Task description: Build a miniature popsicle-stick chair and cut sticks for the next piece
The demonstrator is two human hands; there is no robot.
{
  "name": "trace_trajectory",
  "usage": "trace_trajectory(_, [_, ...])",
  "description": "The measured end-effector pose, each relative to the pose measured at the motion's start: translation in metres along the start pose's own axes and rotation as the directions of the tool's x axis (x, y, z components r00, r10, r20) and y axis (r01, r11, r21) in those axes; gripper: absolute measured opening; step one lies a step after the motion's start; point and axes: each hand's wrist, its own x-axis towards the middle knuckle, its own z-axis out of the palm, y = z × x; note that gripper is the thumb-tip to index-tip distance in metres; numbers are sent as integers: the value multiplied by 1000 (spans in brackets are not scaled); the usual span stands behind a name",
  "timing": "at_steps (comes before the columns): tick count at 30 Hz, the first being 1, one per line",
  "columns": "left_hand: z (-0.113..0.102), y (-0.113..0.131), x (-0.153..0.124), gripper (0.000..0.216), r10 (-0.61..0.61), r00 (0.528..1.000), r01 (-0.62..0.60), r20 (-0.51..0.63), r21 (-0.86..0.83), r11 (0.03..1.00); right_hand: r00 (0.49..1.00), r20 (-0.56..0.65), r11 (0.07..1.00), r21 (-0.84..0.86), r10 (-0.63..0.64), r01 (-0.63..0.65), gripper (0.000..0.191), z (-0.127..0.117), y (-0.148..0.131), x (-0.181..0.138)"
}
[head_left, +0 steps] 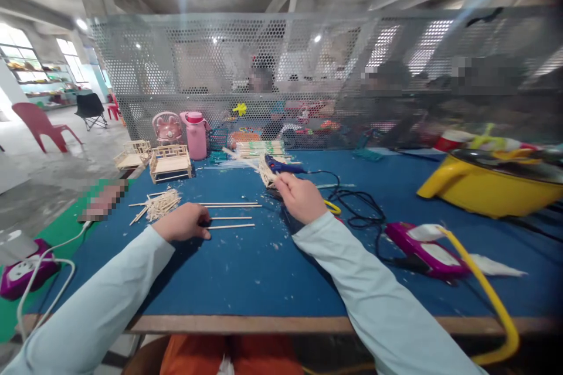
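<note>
My left hand (187,222) rests low over the blue tabletop, its fingers curled at the left ends of thin wooden sticks (231,226). Those sticks lie roughly parallel, pointing right. Thumb and forefinger close near the lowest one. My right hand (303,194) is closed in a pinch beside a small stack of short sticks (265,173); what it grips is hidden or too small to name. Just behind it lies a blue glue gun (284,166) with a black cord. Left of my left hand is a loose pile of short sticks (162,204).
Two small stick-built furniture models (170,163) stand at back left, near a pink bottle (196,136). Bundled sticks (259,149) lie before a perforated metal screen (211,64). At right are a yellow pan (492,184), a purple power strip (426,251) and tangled black cable (363,208).
</note>
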Motion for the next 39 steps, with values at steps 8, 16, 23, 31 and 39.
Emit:
trace_trajectory(8, [10, -17, 15, 29, -182, 982, 170, -44, -201, 965, 859, -503, 921, 372, 95, 115, 28, -23, -12, -11])
trace_trajectory(16, [9, -9, 13, 26, -106, 991, 105, -84, -13, 994, 689, -649, 794, 582, 322, 177, 31, -26, -3, -8])
trace_trajectory(23, [7, -4, 10, 26, -84, 994, 86, -70, 38, 996, 813, -568, 942, 325, 128, 79, 30, -12, 9, -12])
trace_trajectory(31, [6, -8, 10, 28, -70, 995, 75, -77, 52, 996, 885, -466, 972, 211, 9, 102, 30, -15, -2, -14])
trace_trajectory(39, [9, -8, 12, 26, -68, 994, 71, -85, 31, 997, 932, -361, 978, 182, -28, 100, 30, -12, -9, -15])
